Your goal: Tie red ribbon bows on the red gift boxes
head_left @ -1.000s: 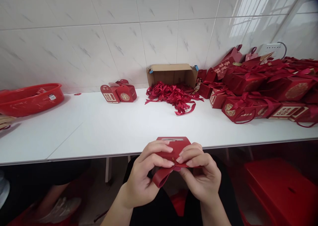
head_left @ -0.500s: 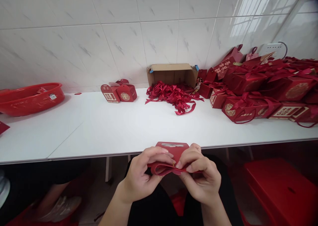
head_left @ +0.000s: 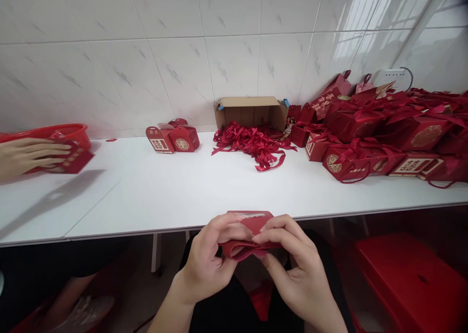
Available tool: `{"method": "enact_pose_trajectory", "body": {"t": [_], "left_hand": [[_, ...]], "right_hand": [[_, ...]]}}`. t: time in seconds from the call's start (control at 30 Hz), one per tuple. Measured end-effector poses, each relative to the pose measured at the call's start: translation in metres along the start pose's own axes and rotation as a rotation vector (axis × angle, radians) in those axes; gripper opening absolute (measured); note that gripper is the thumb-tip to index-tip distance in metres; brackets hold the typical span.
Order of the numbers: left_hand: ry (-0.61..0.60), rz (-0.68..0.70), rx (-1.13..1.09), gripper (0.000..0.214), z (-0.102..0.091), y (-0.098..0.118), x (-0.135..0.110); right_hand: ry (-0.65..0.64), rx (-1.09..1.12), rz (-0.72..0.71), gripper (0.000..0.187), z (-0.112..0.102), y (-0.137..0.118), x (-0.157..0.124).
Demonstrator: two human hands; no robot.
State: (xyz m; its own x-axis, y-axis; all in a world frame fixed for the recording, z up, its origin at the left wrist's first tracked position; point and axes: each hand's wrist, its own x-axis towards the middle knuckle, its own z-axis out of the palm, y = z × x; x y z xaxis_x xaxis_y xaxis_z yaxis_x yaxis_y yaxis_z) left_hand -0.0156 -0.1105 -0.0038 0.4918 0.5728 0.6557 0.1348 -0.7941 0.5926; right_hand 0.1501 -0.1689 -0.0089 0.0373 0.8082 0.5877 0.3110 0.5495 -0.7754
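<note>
Both my hands hold a small red gift box just off the front edge of the white table, over my lap. My left hand is curled round the box's left side, its fingers pinching a red ribbon against it. My right hand grips the right side, fingertips meeting the left ones on the ribbon. The box's lower part is hidden by my fingers.
A heap of loose red ribbons lies before an open cardboard carton. Finished red boxes pile up at the right. Two small red boxes stand left of centre. Another person's hand holds a red box beside a red basin. A red stool stands at lower right.
The hanging ribbon loop has been drawn up flat against the box, and my hands sank slightly. Another person's hand with a red box has come in at the left.
</note>
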Motion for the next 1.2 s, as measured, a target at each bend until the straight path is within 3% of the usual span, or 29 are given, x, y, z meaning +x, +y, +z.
{"method": "enact_pose_trajectory", "body": {"t": [0.23, 0.43, 0.6, 0.77, 0.83, 0.93, 1.03, 1.1, 1.13, 1.2], "left_hand": [[0.100, -0.059, -0.048, 0.057, 0.007, -0.002, 0.003], [0.081, -0.132, -0.082, 0.047, 0.004, -0.004, 0.008], [0.105, -0.204, -0.181, 0.042, 0.004, -0.006, 0.018], [0.252, -0.328, -0.112, 0.076, 0.008, -0.021, 0.021], [0.257, -0.330, -0.004, 0.086, 0.006, -0.035, 0.016], [0.231, -0.344, 0.123, 0.076, 0.001, -0.064, 0.005], [0.224, -0.448, 0.249, 0.060, -0.003, -0.092, -0.004], [0.203, -0.494, 0.365, 0.056, -0.002, -0.104, -0.008], [0.174, -0.493, 0.419, 0.056, -0.002, -0.107, -0.009], [0.100, -0.458, 0.508, 0.059, 0.001, -0.109, -0.010]], "right_hand": [[0.168, -0.037, -0.035, 0.024, 0.010, 0.002, 0.004], [0.257, -0.058, -0.071, 0.026, 0.017, 0.006, 0.006], [0.221, -0.095, -0.123, 0.025, 0.012, 0.013, 0.018], [-0.066, -0.307, -0.105, 0.041, -0.022, 0.019, 0.043], [-0.155, -0.405, -0.097, 0.030, -0.041, 0.020, 0.056], [-0.257, -0.524, -0.075, 0.010, -0.069, 0.024, 0.079], [-0.307, -0.470, 0.119, 0.017, -0.101, 0.039, 0.109], [-0.249, -0.385, 0.352, 0.025, -0.126, 0.054, 0.133], [-0.151, -0.350, 0.424, 0.026, -0.138, 0.061, 0.147], [0.152, -0.310, 0.436, 0.026, -0.163, 0.073, 0.180]]}}
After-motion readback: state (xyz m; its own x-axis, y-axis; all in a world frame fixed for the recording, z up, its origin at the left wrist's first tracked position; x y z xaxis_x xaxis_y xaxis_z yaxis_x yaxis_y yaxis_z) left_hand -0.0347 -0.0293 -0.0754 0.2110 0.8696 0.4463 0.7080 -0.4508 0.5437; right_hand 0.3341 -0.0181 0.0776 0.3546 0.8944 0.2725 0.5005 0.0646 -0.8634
